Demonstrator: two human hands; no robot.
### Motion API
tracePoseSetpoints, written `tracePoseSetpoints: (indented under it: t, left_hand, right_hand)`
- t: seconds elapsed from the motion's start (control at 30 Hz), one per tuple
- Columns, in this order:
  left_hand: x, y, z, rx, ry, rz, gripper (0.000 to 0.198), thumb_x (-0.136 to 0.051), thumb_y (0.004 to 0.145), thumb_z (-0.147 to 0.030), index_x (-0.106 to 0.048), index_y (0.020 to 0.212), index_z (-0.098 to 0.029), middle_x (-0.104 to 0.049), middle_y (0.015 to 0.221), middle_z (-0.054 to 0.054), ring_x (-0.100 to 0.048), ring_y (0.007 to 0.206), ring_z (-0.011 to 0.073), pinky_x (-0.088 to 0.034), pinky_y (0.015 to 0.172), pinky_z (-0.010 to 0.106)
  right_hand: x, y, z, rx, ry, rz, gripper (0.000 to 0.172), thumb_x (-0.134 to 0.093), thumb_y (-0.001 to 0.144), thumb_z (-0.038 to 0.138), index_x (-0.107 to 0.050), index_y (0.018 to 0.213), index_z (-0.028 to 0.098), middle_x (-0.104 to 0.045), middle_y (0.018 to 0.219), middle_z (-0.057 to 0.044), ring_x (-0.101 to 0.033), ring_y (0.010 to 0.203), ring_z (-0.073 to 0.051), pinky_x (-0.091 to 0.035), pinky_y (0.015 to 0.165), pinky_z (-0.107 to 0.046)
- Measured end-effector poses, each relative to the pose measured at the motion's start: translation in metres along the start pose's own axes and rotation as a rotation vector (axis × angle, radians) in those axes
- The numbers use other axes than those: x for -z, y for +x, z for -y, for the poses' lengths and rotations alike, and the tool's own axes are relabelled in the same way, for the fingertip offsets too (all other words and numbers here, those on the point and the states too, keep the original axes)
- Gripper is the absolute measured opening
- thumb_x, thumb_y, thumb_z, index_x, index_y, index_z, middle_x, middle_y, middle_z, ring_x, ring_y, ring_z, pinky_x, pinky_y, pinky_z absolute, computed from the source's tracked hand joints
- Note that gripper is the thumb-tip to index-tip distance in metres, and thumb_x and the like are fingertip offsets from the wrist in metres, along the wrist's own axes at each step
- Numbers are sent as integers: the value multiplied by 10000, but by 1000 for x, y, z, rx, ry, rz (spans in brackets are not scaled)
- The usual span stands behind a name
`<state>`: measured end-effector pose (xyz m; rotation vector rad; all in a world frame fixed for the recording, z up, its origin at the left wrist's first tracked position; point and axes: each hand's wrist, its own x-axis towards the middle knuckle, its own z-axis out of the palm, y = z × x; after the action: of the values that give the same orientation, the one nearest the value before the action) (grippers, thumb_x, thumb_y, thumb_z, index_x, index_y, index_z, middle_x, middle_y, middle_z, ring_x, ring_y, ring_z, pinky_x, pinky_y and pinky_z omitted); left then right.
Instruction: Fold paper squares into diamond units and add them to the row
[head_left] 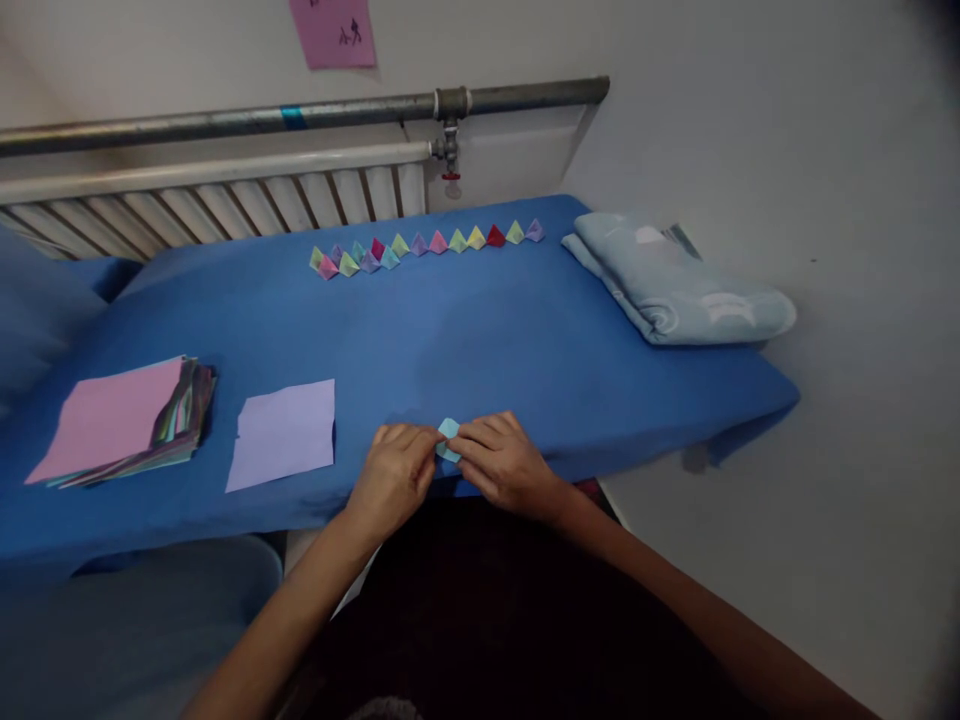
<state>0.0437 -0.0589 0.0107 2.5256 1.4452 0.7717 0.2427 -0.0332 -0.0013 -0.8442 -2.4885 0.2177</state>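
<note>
A small folded piece of light blue paper (448,429) is between my two hands at the near edge of the blue-covered surface (480,340). My left hand (397,467) pinches its left side, fingers closed. On the right side, my right hand (504,458) grips the same paper, with its fingertips over the middle. A purple sheet (285,434) lies flat to the left of my hands. Farther left sits a stack of coloured paper with a pink sheet (116,415) on top. Several small folded paper shapes (438,241) in many colours form a row near the back.
A folded light green cloth (675,285) rests at the right end of the surface. Behind it are a white radiator (300,200) and a metal pipe (360,107) with a valve. A pink note (334,35) hangs on the wall.
</note>
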Motion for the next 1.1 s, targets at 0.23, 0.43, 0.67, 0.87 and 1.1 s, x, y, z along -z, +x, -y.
tracePoseSetpoints:
  t: [0.23, 0.43, 0.67, 0.87, 1.1]
  left_hand:
    - [8, 3, 1, -67, 5, 31, 206, -509, 853, -151, -623, 1021, -186, -702, 991, 71, -600, 924, 216, -373, 865, 401]
    - [9, 2, 7, -80, -26, 51, 185, -551, 844, -210, -622, 1015, -199, -701, 1002, 65, -595, 947, 219, -346, 906, 412]
    - [5, 3, 15, -87, -40, 46, 175, -567, 866, -268, -629, 1012, -194, -699, 961, 58, -590, 939, 216, -353, 904, 400]
    - [1, 3, 16, -95, -10, 21, 145, -540, 892, -255, -630, 988, -195, -701, 947, 60, -595, 921, 207, -362, 905, 396]
    - [-2, 2, 15, -116, 1, -11, 121, -540, 893, -226, -624, 973, -191, -699, 981, 59, -598, 920, 200, -358, 905, 392]
  right_hand:
    - [8, -3, 0, -97, 180, -18, 219, -492, 865, 162, -592, 1058, 188, -673, 1030, -76, -564, 963, -215, -342, 853, -368]
    - [7, -3, -1, -117, 152, -10, 194, -509, 856, 154, -606, 1019, 194, -685, 1001, -52, -569, 947, -201, -339, 843, -356]
    - [6, -2, -2, -133, 152, -8, 154, -504, 912, 208, -640, 985, 203, -692, 977, -44, -560, 917, -190, -330, 832, -348]
    - [4, -2, -5, -111, 126, -3, 181, -458, 950, 209, -629, 1005, 190, -691, 987, -60, -557, 885, -192, -331, 808, -341]
    - [0, -4, -4, -135, 93, -59, 178, -475, 915, 142, -614, 1021, 175, -674, 1011, -76, -547, 889, -208, -347, 803, -348]
